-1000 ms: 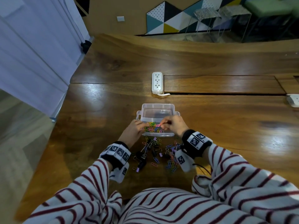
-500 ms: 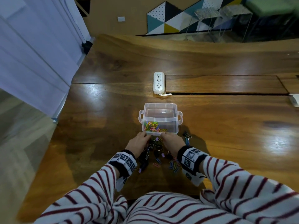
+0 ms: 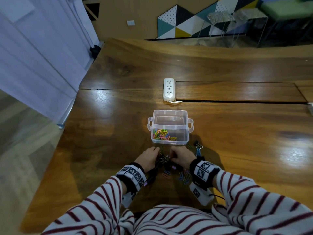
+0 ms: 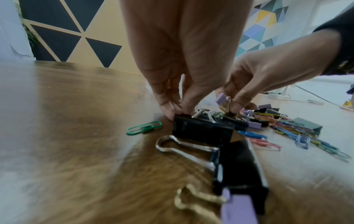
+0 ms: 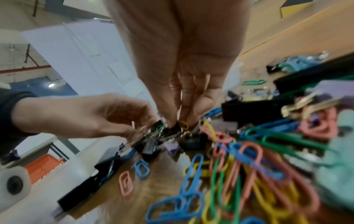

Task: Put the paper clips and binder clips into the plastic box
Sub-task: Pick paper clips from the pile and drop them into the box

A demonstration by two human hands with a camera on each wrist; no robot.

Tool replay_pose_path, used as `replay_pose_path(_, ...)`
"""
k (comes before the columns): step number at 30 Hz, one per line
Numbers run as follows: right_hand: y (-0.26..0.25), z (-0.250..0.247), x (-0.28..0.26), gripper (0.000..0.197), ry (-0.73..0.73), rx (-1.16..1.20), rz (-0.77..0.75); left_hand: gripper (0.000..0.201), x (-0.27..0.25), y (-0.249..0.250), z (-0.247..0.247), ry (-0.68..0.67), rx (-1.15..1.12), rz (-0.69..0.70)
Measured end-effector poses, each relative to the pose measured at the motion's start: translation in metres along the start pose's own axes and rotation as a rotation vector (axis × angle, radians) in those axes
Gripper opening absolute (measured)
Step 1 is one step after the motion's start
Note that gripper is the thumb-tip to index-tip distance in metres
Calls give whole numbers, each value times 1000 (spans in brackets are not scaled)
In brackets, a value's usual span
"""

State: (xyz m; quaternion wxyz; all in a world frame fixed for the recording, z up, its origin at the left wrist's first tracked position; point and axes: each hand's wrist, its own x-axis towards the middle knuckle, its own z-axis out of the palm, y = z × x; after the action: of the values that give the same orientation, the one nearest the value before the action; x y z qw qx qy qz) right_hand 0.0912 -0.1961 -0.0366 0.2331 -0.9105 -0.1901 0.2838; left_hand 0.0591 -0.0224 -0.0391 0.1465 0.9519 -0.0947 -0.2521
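Observation:
A clear plastic box (image 3: 169,141) stands open on the wooden table with coloured paper clips (image 3: 163,134) in its near half. Just in front of it lies a heap of black and purple binder clips (image 3: 163,161) between my hands. My left hand (image 3: 153,155) pinches the wire handles of a black binder clip (image 4: 201,128) at the heap's left. My right hand (image 3: 174,154) pinches a small black binder clip (image 5: 175,128) in the same heap, and a purple clip (image 4: 222,97) sits by its fingers. Loose paper clips (image 5: 239,163) lie under my right wrist.
A white power strip (image 3: 168,89) lies beyond the box beside a slot in the table. Two more binder clips (image 3: 198,148) lie right of the box's near corner. A green paper clip (image 4: 143,128) lies alone left of the heap. The table's edge runs down the left.
My right hand has come back from over the box, where it held a paper clip, to the heap. Both hands have closed in on the binder clips.

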Motion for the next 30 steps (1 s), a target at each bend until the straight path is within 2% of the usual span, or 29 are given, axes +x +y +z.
replay_pose_path(3, 10, -11, -7, 15, 17, 84, -21, 21, -1, -1, -5, 19, 1, -12)
replay_pose_path(6, 19, -23, -14, 21, 33, 163, -9, 32, 3, -1, -8, 87, -49, 32)
replay_pose_path(8, 23, -27, -16, 23, 26, 181, 8, 43, 6, 1, -10, 64, -62, 67)
replay_pose_path(11, 24, -31, -20, 13, 15, 173, 19, 46, 13, 1, -9, 17, -60, 71)
replay_pose_path(13, 24, -33, -22, 8, 9, 162, 22, 39, 14, 0, -7, 28, -34, 74)
replay_pose_path(18, 19, -35, -16, 10, -18, -92, -41, 17, 8, -6, 0, 117, 33, 101)
replay_pose_path(21, 10, -38, -11, 10, 2, -69, -88, 20, 3, -9, 3, 133, 19, 100)
replay_pose_path(23, 5, -38, -8, 11, 9, -105, -129, 23, 0, -8, 1, 115, 18, 88)
replay_pose_path(28, -2, -34, -7, 16, -23, -393, -158, 30, -2, -11, -6, -11, -16, 15)
replay_pose_path(30, -1, -33, -7, 16, -24, -394, -154, 27, -2, -14, -8, -49, -9, 12)
